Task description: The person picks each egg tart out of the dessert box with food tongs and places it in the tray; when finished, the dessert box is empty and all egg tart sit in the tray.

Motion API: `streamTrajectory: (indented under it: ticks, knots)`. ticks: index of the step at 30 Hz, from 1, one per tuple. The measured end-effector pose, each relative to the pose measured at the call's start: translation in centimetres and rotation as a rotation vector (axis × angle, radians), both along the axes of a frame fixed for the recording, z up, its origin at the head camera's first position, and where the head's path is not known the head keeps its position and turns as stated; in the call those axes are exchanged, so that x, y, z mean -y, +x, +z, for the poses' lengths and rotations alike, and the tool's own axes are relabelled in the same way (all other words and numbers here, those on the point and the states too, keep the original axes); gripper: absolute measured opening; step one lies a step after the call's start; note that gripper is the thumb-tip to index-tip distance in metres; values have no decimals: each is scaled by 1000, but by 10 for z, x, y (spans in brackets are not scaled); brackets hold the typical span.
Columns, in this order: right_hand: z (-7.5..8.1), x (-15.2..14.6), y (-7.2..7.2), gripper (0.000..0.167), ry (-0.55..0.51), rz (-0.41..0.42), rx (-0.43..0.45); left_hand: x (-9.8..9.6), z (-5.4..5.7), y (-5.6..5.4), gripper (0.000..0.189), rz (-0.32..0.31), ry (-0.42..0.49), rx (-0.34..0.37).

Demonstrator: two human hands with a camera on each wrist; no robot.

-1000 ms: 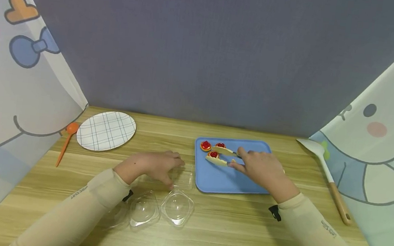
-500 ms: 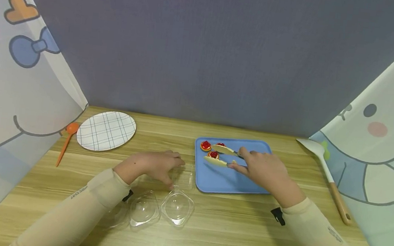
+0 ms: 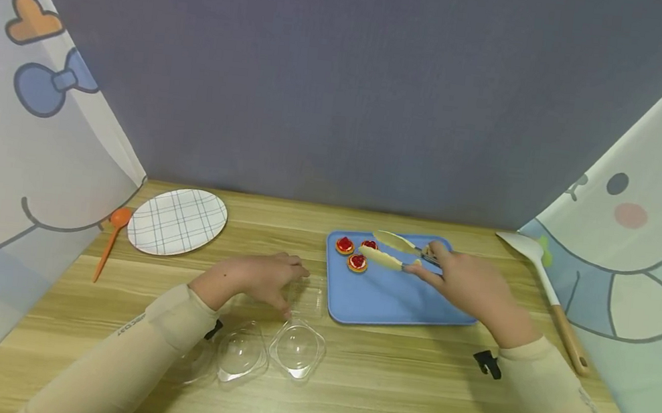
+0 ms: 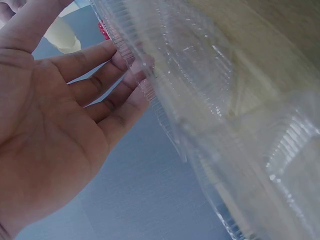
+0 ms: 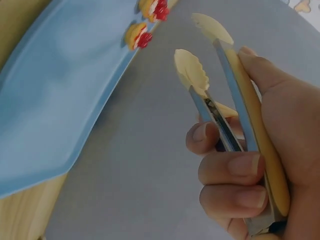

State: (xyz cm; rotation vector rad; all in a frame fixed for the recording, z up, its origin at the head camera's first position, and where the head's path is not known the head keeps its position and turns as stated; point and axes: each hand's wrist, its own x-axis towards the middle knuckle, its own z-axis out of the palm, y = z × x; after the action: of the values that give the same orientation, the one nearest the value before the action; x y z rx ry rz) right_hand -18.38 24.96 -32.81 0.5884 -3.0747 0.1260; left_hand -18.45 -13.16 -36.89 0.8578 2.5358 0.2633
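My right hand (image 3: 468,285) grips yellow-tipped tongs (image 5: 267,155), fingers and thumb wrapped round the handles. The tong tips stand spread, with nothing between them, over the blue tray (image 3: 381,303). Just left of the tips, three small toy tarts with red topping sit at the tray's left end; the nearest is a tart (image 3: 357,263). My left hand (image 3: 262,280) rests at a clear plastic container (image 3: 309,298) left of the tray. In the left wrist view its fingers (image 4: 85,62) are fairly straight, fingertips against the container's ribbed edge. The container's domed lid sections (image 3: 298,348) lie toward me.
A white checked plate (image 3: 178,221) lies at the back left, beside an orange spoon (image 3: 111,244). On the right, a white turner with a wooden handle (image 3: 568,336) lies along the cartoon-printed side panel. A grey panel (image 3: 343,87) stands behind the table.
The tongs move off the nearest tart, back to the right and up, with my right hand. That tart stays on the tray. My left hand and the container keep their place.
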Motion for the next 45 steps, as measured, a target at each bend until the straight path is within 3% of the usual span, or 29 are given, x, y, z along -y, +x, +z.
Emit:
streamTrajectory:
  ticks: [7,12,24,33,45]
  knots:
    - [-2,-29,-11,71,-70,-90,55,-1,0,0,91,-1,2,-2]
    - [-5,-54,-19,87,-62,-164,44,0,-1,-1,90,-4,6,-1]
    - [-27,-118,-35,101,-76,-324,119,2,-2,-1,88,2,12,9]
    - [-36,-148,-33,103,-56,-364,183,2,-3,-2,90,6,16,9]
    - [-39,-167,-25,106,-13,-378,241,1,-1,-1,89,4,15,2]
